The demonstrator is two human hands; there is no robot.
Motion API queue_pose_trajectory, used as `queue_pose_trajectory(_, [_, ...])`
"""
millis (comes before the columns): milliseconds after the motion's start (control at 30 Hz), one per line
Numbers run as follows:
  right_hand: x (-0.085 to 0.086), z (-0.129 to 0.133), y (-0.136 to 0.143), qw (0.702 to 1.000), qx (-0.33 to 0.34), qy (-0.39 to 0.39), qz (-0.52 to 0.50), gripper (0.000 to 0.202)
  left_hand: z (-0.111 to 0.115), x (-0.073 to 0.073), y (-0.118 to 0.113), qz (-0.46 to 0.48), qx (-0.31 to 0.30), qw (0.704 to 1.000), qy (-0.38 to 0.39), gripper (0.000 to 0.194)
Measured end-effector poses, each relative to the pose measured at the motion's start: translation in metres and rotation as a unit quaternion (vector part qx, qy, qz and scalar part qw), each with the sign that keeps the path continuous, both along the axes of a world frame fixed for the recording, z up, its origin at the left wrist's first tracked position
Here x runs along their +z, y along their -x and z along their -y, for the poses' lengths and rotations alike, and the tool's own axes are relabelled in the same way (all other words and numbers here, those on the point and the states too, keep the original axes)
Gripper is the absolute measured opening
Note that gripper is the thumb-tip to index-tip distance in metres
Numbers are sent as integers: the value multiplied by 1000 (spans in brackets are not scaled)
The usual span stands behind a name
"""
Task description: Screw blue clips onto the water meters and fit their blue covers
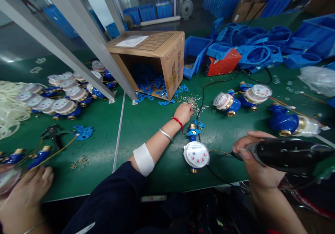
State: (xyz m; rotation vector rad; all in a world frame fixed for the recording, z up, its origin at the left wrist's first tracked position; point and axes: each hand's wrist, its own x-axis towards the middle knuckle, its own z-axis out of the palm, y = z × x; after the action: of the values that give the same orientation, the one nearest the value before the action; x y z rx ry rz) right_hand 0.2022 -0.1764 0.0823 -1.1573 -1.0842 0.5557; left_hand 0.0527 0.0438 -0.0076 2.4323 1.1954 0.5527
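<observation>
My left hand (184,113), with a red cord and a silver bangle at the wrist, reaches into a pile of small screws (192,103). Its fingers are pinched together; whatever they hold is hidden. In my right hand (261,164) is a black electric screwdriver (285,155), its tip pointing left toward a water meter (196,155). That meter lies face up on the bench between my hands, with a blue body and brass ends. A blue plastic bracket (193,132) sits on its upper neck, and another bracket (199,123) lies just beyond.
A cardboard box (171,70) on its side spills blue brackets. Several meters stand right (258,93) and left (61,106). A metal post (115,45) rises left of the box. A co-worker's hand (28,195) rests on a meter at far left. A black cable (202,103) crosses the bench.
</observation>
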Motion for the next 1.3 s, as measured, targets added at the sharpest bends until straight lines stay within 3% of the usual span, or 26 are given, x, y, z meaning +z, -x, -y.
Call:
queue_pose_trajectory(200, [1,2,-2,1000,-13,15,13,38,2,1,-5,14,16,1000,15,11])
queue_pose_trajectory(467, [0,8,-5,1000,13,2,-12,39,3,-1,10,41,60,997,15,20])
queue_pose_trajectory(733, [2,8,-6,1000,20,-6,-5,41,12,0,12,19,33,999,0,4])
queue_pose_trajectory(1100, [0,7,-6,1000,22,-4,-14,40,25,7,16,73,55,995,41,7])
queue_pose_trajectory(1167, [6,3,-6,1000,27,4,-8,38,31,15,20,150,78,979,113,6])
queue_pose_trajectory(1200, [11,0,-6,1000,29,6,-9,37,35,21,22,213,87,957,176,5])
queue_pose_trajectory(1233, [17,-4,-6,999,30,-1,-15,35,40,28,25,282,91,921,251,4])
queue_pose_trajectory(1300, [32,-15,-4,999,17,-30,-31,32,52,43,32,402,78,820,400,4])
